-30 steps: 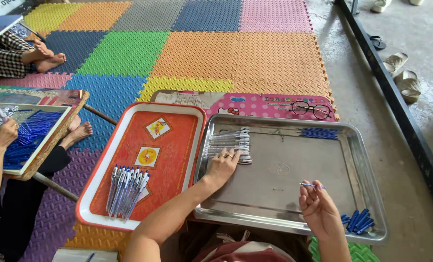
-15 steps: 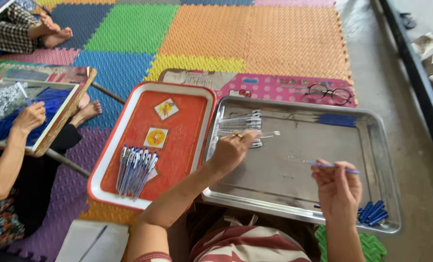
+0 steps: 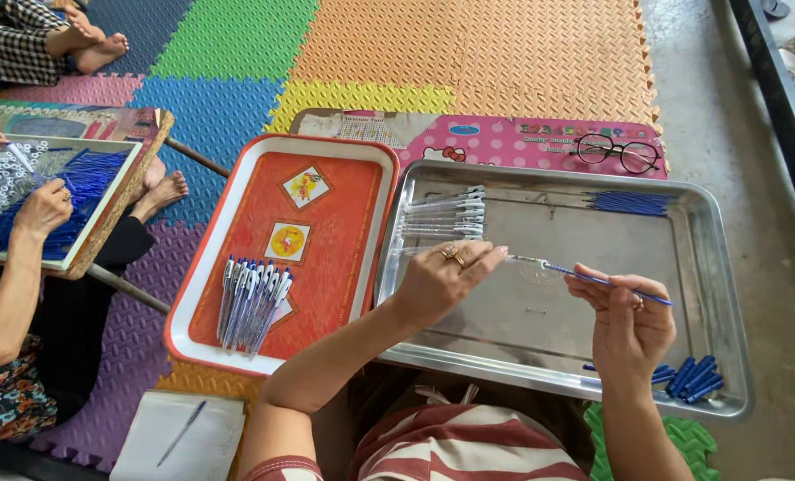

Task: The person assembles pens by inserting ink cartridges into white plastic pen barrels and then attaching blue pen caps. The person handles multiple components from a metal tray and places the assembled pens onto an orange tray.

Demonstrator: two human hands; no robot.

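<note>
My left hand pinches a clear pen barrel over the steel tray. My right hand holds a thin blue refill whose tip meets the barrel's end. A row of clear barrels lies at the tray's far left. A bundle of blue refills rests at its far right. Several blue caps sit in the near right corner.
A red tray to the left carries several assembled pens and two stickers. Black glasses lie on a pink mat beyond the steel tray. Another person's hand works at a board of pen parts at far left. A notepad with a pen lies near.
My left hand lifted a clear barrel from the row and brought it toward the right. My right hand moved the blue refill in until its tip met the barrel.
</note>
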